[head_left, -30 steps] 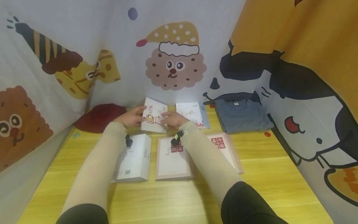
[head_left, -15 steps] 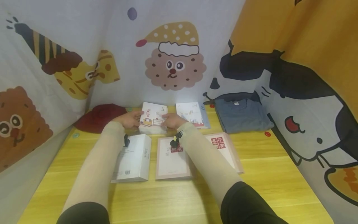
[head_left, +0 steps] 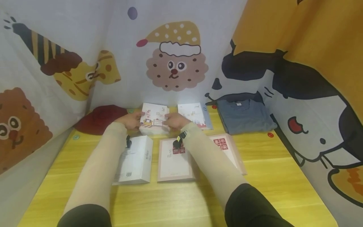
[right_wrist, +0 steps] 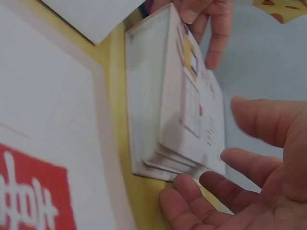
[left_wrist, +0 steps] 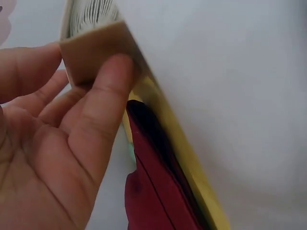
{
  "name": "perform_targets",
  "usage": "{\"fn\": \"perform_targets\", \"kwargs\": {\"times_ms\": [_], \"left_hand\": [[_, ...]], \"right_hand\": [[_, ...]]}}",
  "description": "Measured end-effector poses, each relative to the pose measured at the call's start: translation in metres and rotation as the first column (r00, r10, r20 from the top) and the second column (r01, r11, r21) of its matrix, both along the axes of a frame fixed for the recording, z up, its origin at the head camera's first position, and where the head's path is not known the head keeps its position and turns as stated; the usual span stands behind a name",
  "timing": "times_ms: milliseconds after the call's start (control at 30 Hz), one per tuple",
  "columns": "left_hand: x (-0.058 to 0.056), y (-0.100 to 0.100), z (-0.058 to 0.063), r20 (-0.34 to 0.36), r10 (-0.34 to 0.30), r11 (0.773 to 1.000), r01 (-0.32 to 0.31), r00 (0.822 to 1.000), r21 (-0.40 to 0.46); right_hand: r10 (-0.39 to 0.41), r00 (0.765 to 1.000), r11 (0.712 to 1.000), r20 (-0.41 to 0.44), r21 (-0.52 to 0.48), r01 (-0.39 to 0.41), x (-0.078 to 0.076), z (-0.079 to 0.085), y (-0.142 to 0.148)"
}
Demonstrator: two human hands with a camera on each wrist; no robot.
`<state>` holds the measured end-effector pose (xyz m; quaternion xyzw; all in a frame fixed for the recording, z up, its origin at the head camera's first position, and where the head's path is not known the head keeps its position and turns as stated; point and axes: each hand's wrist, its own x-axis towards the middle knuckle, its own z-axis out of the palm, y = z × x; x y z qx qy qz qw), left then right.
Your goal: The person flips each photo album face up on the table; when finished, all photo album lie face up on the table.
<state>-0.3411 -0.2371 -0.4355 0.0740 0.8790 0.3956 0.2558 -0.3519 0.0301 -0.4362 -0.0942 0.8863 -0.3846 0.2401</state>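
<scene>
A thick white book (head_left: 154,115) with a small red and yellow drawing lies on the table's far side. My left hand (head_left: 131,120) holds its left edge; in the left wrist view, the thumb meets the cover edge and fingers touch the tan spine (left_wrist: 96,52). On the opposite side is my right hand (head_left: 177,121). In the right wrist view its fingers (right_wrist: 192,206) lie loosely beside the page edges (right_wrist: 168,163), while the thumb stays away from the cover. Just to the right, another white book (head_left: 190,113) rests on a blue one (head_left: 207,117).
Nearer on the wooden table (head_left: 150,205) lie a white book (head_left: 136,160) and two pink-edged books, one in the middle (head_left: 173,165) and one at right (head_left: 224,146). A dark red hat (head_left: 99,121) lies left; a folded blue-grey shirt (head_left: 245,116) lies right. Printed curtains (head_left: 122,41) hang behind.
The thick book was raised and tilted a second ago. It has come down flat between the hands and shifted slightly left. My right thumb has moved off its cover.
</scene>
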Motion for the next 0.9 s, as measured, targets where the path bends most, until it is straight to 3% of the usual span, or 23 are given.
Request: {"fn": "perform_targets", "kwargs": {"times_ms": [133,267,400,500,667,900], "left_hand": [[-0.001,0.000,0.002,-0.041,0.024,0.990,-0.029,0.999,-0.135],[0.003,0.006,0.009,-0.058,0.046,0.978,-0.056,0.997,-0.199],[0.009,0.016,0.017,-0.074,0.072,0.967,-0.087,0.995,-0.237],[0.016,0.028,0.027,-0.080,0.105,0.963,-0.122,0.991,-0.241],[0.022,0.055,0.037,-0.150,0.064,0.967,-0.099,0.987,-0.233],[0.021,0.095,0.030,-0.239,-0.052,0.985,0.009,0.970,-0.174]], "right_hand": [[-0.039,0.999,0.996,0.022,-0.077,0.041,-0.003,0.001,0.008],[-0.063,0.998,0.984,0.030,-0.166,0.067,-0.003,0.008,0.025],[-0.080,0.997,0.987,-0.015,-0.142,0.077,-0.011,0.011,0.046],[-0.136,0.991,0.984,-0.015,-0.120,0.134,-0.015,0.016,0.064],[-0.260,0.965,0.946,0.040,-0.187,0.263,-0.018,0.020,0.093],[-0.302,0.953,0.935,0.005,-0.195,0.297,-0.022,0.021,0.132]]}}
